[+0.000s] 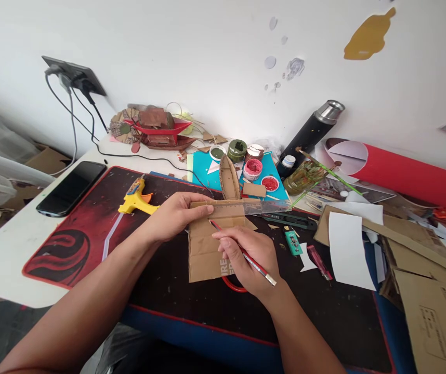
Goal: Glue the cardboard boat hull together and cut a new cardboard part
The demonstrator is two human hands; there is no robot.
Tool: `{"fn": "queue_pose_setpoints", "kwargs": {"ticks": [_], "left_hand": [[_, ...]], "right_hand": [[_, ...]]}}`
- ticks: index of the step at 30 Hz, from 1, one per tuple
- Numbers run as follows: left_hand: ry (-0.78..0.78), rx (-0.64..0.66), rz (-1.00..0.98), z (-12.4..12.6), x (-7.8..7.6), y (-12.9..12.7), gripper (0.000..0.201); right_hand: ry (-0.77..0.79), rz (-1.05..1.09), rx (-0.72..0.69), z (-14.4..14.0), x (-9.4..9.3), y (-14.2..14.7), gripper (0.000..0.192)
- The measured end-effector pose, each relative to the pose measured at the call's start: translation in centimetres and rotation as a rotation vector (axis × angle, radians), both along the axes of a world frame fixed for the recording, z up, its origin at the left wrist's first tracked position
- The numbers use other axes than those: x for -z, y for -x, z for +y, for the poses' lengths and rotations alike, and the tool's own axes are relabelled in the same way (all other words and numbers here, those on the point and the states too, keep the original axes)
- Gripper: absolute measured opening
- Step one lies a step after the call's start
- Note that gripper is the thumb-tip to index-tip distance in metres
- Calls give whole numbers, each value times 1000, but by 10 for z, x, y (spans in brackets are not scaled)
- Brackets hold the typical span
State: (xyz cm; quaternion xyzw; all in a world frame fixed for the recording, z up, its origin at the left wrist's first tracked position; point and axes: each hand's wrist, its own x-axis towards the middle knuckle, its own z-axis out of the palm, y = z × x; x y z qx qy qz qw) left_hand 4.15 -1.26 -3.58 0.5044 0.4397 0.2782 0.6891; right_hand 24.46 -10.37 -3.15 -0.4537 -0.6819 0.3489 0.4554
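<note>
My left hand (180, 213) grips the top left edge of a brown cardboard piece (203, 254), thumb on top. A clear ruler (265, 206) lies across the cardboard's upper edge, its left end pinned under that thumb. In my right hand (250, 254) is a red pencil (256, 264), held in a writing grip. Its tip points at the cardboard, just below the ruler; I cannot tell whether it touches. Part of a red loop (234, 284) shows under the cardboard's lower edge. Behind the cardboard stands a boat-shaped cardboard form (229, 179).
A yellow glue gun (135, 197) and a phone (71, 188) lie left. Open paint pots (253, 169) and a jar of brushes (304, 176) stand at the back. To the right are a utility knife (291, 221), a lighter (292, 240) and cardboard sheets (429, 311).
</note>
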Motion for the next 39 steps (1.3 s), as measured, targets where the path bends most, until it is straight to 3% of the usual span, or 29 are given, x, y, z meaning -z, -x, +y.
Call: {"fn": "queue_pose_setpoints", "kwargs": {"ticks": [39], "left_hand": [[36, 11, 5, 1, -4, -2, 47]], "right_hand": [[-52, -33, 9, -1, 4, 0, 25]]}}
